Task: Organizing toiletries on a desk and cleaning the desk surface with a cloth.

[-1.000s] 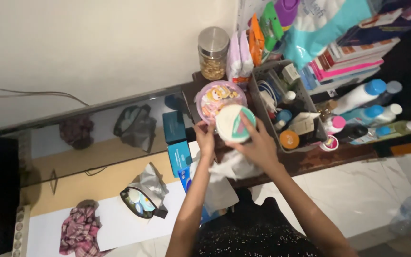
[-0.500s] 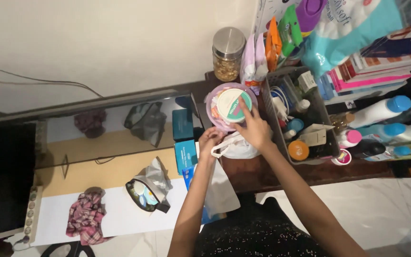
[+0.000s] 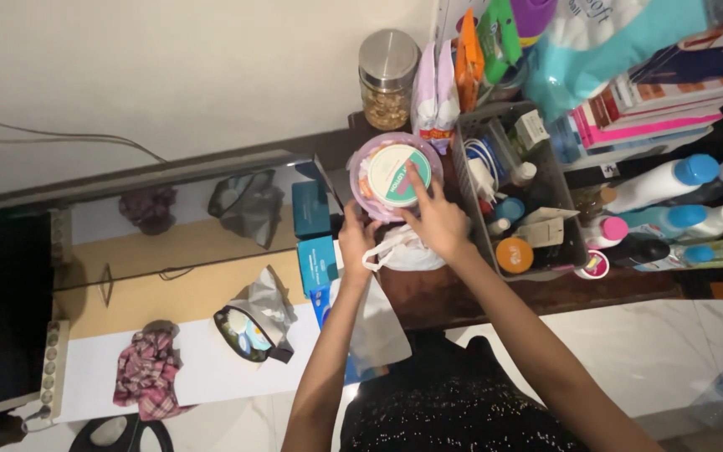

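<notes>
A round white tub with a green label sits on top of a pink round container with a cartoon lid on the dark wooden shelf. My right hand reaches over from below, its fingers spread and its fingertips resting on the tub's lid. My left hand is curled at the pink container's lower left rim. Just below both hands lies a crumpled white plastic bag. Whether my left hand grips the rim or the bag is unclear.
A grey basket of small bottles and tubes stands to the right, with lotion bottles and stacked books beyond. A steel-lidded glass jar stands behind. Teal boxes, a pouch and a plaid cloth lie left.
My right hand carried the white tub up and set it on the pink container. My left hand dropped to the white bag, then came back up to the container's rim.
</notes>
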